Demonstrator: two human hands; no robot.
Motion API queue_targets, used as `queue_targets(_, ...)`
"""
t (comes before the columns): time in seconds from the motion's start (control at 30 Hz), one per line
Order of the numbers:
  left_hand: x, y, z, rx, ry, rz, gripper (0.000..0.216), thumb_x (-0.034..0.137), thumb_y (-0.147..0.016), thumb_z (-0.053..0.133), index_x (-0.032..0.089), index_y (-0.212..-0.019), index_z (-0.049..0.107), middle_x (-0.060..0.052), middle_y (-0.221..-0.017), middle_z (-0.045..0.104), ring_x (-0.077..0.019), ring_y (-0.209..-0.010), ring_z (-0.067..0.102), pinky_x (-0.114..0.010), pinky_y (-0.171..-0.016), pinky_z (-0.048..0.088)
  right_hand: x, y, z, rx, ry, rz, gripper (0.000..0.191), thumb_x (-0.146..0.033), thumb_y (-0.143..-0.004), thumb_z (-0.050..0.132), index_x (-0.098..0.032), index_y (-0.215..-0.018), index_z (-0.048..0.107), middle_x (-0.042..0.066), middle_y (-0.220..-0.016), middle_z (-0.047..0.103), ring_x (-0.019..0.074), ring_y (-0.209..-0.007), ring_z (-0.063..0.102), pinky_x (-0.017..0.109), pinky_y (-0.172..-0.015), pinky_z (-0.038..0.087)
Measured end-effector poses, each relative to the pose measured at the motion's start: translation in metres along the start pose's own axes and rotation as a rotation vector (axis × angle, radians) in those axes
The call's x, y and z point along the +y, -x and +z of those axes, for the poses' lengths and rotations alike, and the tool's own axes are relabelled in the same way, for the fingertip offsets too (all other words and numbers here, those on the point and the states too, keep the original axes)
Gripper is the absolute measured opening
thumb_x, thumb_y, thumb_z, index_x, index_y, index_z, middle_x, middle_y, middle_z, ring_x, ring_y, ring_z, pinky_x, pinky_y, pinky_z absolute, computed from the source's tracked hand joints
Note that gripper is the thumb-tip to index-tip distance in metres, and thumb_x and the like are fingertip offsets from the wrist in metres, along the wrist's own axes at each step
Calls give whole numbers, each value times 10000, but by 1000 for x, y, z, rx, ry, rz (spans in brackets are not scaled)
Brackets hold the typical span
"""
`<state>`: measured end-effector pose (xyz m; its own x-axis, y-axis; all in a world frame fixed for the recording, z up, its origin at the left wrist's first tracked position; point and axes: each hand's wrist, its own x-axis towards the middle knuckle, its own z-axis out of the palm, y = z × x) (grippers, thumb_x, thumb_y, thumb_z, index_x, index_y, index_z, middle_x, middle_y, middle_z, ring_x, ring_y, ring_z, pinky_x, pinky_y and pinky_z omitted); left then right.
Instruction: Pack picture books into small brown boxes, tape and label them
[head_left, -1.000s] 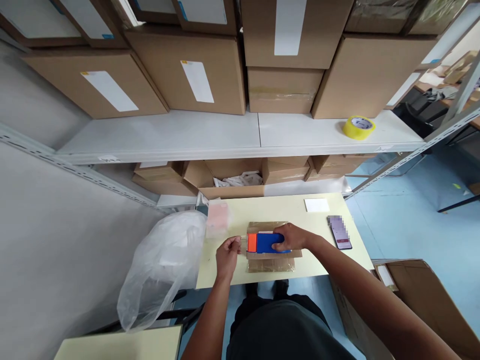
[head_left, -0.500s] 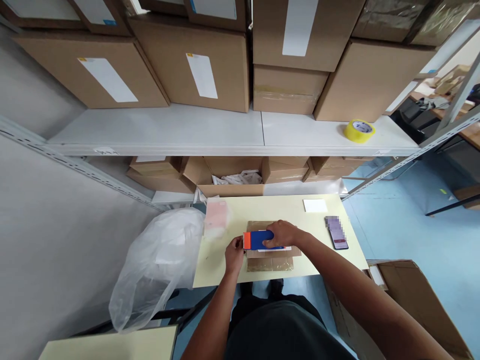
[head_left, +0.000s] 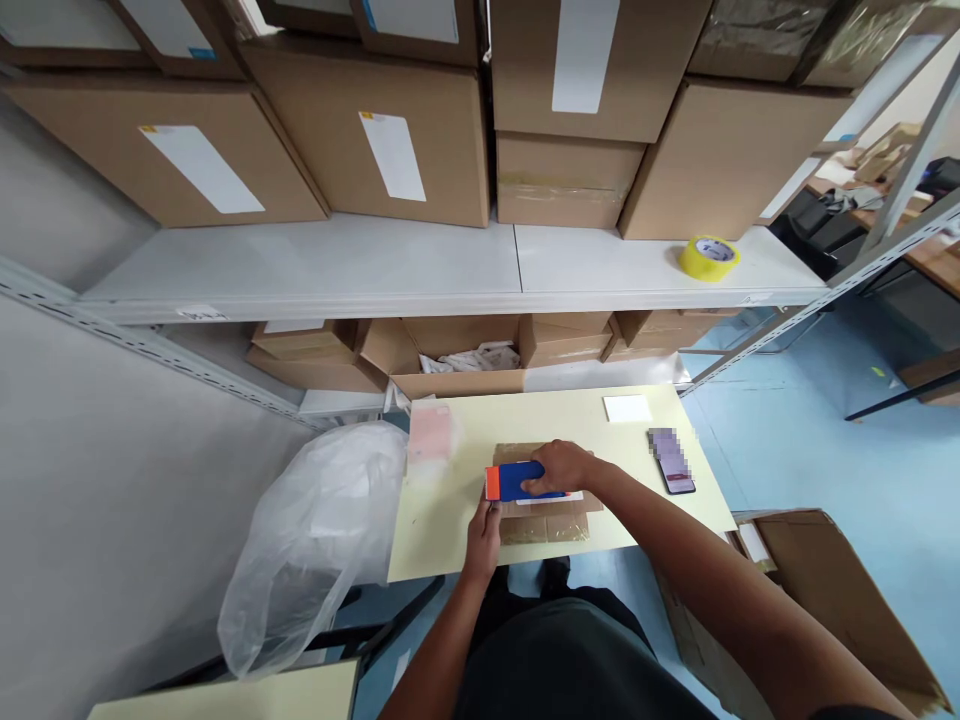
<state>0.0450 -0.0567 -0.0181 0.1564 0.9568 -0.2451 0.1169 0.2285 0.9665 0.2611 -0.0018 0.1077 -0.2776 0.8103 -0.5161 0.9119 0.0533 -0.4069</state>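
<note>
A small blue box with an orange end (head_left: 517, 481) is held above a flattened piece of brown cardboard (head_left: 544, 528) on the pale yellow table. From above and the right, my right hand (head_left: 562, 467) grips the box, thumb on its near side. My left hand (head_left: 482, 535) is at the orange end, with fingers and thumb against the near left corner; the fingertips are partly hidden. Under the box shows a strip of something white (head_left: 551, 498), mostly covered.
A phone (head_left: 672, 462) and a white card (head_left: 628, 408) lie on the table's right side. Left of the table hangs a clear plastic bag (head_left: 315, 540). Ahead, a shelf (head_left: 337, 262) bears large cartons and yellow tape (head_left: 709, 258). An open carton (head_left: 832, 600) stands at lower right.
My left hand has shifted slightly right and nearer to me, from the box's left end to its near left corner. My right hand and the box have barely moved.
</note>
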Motion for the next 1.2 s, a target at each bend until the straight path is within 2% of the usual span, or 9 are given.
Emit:
queue_targets(0.1, 3, 5, -1, -110, -40, -18, 534, 465, -871, 654, 237, -1352, 616, -110, -1364, 664, -291, -1308, 582, -428, -1146, 376, 4, -2, 4, 11, 13, -17, 508, -665, -819, 654, -194, -980, 758, 125, -976, 777, 289, -891, 715, 303, -668, 457)
queue_targets(0.2, 9, -6, -9, -168, -94, 3, 666, 446, -785, 761, 234, -1392, 586, -123, -1343, 671, -308, -1298, 593, -441, -1136, 393, 5, -2, 4, 15, 18, -26, 528, -685, -829, 631, -190, -969, 754, 126, -966, 776, 287, -882, 715, 304, -660, 452)
queue_targets(0.37, 15, -38, -12, -211, -77, 94, 882, 357, -691, 833, 242, -1490, 478, -119, -1538, 505, -301, -1479, 397, -441, -1214, 305, 2, 5, -5, 4, -22, -15, 562, -711, -833, 617, -185, -971, 756, 129, -995, 777, 287, -892, 714, 305, -656, 446)
queue_targets(0.57, 0, -53, -8, -250, -125, 154, 795, 330, -718, 806, 232, -1455, 526, -111, -1521, 526, -310, -1489, 379, -460, -1232, 283, 0, 8, -12, -23, -70, 0, 582, -717, -807, 654, -180, -1001, 767, 127, -978, 780, 280, -878, 718, 294, -648, 443)
queue_targets(0.67, -1, -52, -14, -274, -229, 155, 786, 316, -761, 766, 252, -1491, 481, -89, -1551, 499, -296, -1469, 413, -455, -1215, 322, 4, 9, -17, -29, -78, 2, 579, -712, -796, 662, -170, -971, 765, 120, -965, 781, 268, -877, 719, 279, -622, 431)
queue_targets(0.83, 10, -48, -21, -317, -478, 180, 774, 315, -869, 640, 284, -1579, 334, -66, -1628, 403, -263, -1497, 378, -451, -1228, 307, 39, 34, -29, -58, -123, 35, 447, -608, -799, 670, -172, -852, 749, 85, -867, 770, 229, -799, 704, 257, -587, 423)
queue_targets(1.03, 15, -48, -21, -337, -647, 187, 749, 418, -920, 598, 281, -1595, 304, -79, -1629, 403, -273, -1487, 398, -460, -1204, 355, 99, 81, -25, -31, -219, 84, 379, -544, -769, 679, -176, -843, 729, 57, -787, 752, 202, -682, 678, 258, -570, 441)
queue_targets(1.2, 18, -54, -24, -350, -851, 333, 741, 452, -936, 591, 278, -1592, 295, -123, -1649, 352, -285, -1498, 379, -472, -1178, 385, 107, 90, -15, 24, -177, 90, 357, -518, -768, 670, -182, -866, 743, 60, -799, 761, 207, -700, 683, 262, -602, 447)
